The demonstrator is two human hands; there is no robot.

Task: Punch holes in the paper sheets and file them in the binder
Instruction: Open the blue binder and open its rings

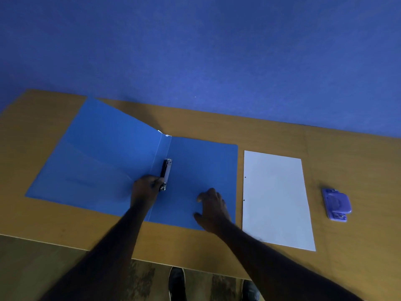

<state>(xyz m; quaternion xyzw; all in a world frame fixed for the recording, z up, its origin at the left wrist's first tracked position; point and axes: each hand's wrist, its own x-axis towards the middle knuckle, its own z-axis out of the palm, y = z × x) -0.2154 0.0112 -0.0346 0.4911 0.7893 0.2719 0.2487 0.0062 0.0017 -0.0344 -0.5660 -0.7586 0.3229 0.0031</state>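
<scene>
A blue binder lies open on the wooden table, its left cover slightly raised at the far corner. Along the spine sits a black and silver ring mechanism. My left hand has its fingers pinched on the near end of that mechanism. Spread flat on the binder's right inside cover is my right hand, holding nothing. White paper sheets lie just right of the binder, with two punched holes along their left edge. A purple hole punch rests further right.
The wooden table stands against a blue wall. Its near edge runs below my forearms. My dark shoes show on the floor under the edge.
</scene>
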